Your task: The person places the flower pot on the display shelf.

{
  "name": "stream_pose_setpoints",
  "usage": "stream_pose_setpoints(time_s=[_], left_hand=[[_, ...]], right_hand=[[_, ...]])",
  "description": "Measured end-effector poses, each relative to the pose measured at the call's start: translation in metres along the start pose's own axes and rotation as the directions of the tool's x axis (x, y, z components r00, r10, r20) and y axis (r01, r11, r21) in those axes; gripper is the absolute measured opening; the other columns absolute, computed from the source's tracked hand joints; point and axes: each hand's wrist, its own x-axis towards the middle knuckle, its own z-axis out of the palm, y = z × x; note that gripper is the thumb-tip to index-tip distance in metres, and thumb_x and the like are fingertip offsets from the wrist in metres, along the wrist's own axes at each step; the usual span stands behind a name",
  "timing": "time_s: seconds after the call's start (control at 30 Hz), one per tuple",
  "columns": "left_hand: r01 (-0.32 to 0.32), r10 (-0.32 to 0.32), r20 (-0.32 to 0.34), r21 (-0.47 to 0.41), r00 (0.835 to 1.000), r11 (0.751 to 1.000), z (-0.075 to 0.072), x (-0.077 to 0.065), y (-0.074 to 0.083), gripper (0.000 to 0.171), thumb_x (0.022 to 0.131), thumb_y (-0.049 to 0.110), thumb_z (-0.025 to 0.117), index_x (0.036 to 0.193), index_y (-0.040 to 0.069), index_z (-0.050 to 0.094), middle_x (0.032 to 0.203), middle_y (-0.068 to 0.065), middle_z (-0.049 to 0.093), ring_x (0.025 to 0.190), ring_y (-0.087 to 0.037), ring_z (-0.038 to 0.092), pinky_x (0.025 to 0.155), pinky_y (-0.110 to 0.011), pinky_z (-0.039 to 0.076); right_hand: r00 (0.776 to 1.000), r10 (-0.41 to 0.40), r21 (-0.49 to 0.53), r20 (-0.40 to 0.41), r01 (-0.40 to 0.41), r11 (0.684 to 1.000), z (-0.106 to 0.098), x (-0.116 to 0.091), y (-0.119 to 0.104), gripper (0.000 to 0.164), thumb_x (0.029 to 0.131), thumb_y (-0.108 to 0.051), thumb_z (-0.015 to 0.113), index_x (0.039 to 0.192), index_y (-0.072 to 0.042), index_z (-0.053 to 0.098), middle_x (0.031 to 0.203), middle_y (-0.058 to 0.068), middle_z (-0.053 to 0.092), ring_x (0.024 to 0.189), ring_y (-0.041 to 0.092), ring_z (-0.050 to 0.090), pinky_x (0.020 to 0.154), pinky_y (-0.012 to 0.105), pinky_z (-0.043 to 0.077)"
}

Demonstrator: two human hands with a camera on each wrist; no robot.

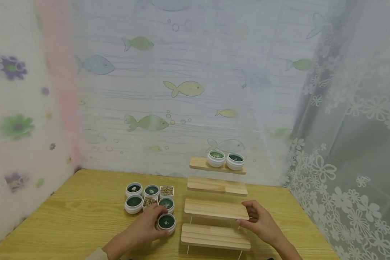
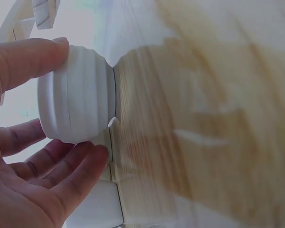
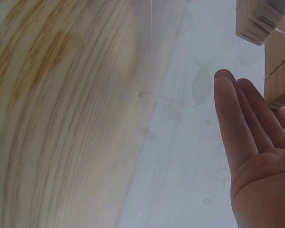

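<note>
My left hand (image 1: 147, 224) pinches a small round white pot (image 1: 166, 222) with a dark green top between thumb and fingers. Seen in the left wrist view, the white pot (image 2: 80, 95) has ribbed sides, and its base is at the wooden tabletop. It stands at the near right corner of a cluster of pots. At the right end of a stepped wooden rack (image 1: 216, 208), my right hand (image 1: 261, 223) has its fingertips at a middle shelf. The right wrist view shows the fingers (image 3: 235, 123) extended beside the shelf ends; its thumb is hidden there.
Several round white pots (image 1: 134, 204) with green or dark tops and two square pots (image 1: 167, 190) of brown granules stand left of the rack. Two round pots (image 1: 216, 159) are on its top shelf. Patterned curtains (image 1: 188, 108) enclose the table (image 1: 68, 216).
</note>
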Motion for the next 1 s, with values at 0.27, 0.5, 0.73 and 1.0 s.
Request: stream_pose_setpoints(time_s=[0.27,0.5,0.73,1.0], left_hand=[[0.030,-0.030,0.015,-0.021,0.999,0.999,-0.0008,-0.0007,0.0020,0.055,0.067,0.036,0.084,0.108,0.010,0.060,0.100,0.001,0.052,0.094,-0.018,0.053,0.080,-0.036,0.047],[0.067,-0.065,0.035,-0.059,0.997,0.996,-0.0024,-0.0004,0.0050,0.053,0.065,0.033,0.085,0.106,0.008,0.061,0.102,-0.001,0.052,0.096,-0.019,0.052,0.082,-0.038,0.047],[0.061,-0.059,0.016,-0.094,0.998,0.994,-0.0028,0.0005,0.0033,0.050,0.064,0.028,0.084,0.102,0.008,0.059,0.097,0.001,0.054,0.091,-0.016,0.052,0.080,-0.033,0.046],[0.062,-0.063,-0.007,-0.129,0.998,0.990,-0.0074,0.0023,0.0008,0.050,0.066,0.028,0.083,0.104,0.006,0.061,0.096,0.002,0.058,0.089,-0.014,0.055,0.076,-0.029,0.048]], right_hand=[[1.000,0.005,-0.001,0.007,-0.005,1.000,-0.0001,-0.0002,0.0008,0.060,0.085,-0.025,0.073,0.132,0.000,0.046,0.130,0.026,0.052,0.111,0.036,0.057,0.083,0.040,0.052],[1.000,0.010,-0.001,0.001,-0.010,1.000,-0.0002,0.0002,0.0012,0.060,0.085,-0.026,0.073,0.132,-0.001,0.047,0.129,0.024,0.052,0.111,0.035,0.057,0.084,0.041,0.052],[1.000,0.022,0.014,-0.006,-0.022,1.000,-0.0003,-0.0011,0.0004,0.060,0.084,-0.025,0.074,0.132,0.000,0.047,0.129,0.023,0.053,0.112,0.034,0.057,0.084,0.039,0.052],[1.000,0.006,-0.005,-0.002,-0.006,1.000,-0.0002,-0.0007,0.0002,0.060,0.085,-0.025,0.074,0.132,0.000,0.047,0.129,0.023,0.053,0.111,0.034,0.057,0.084,0.037,0.052]])
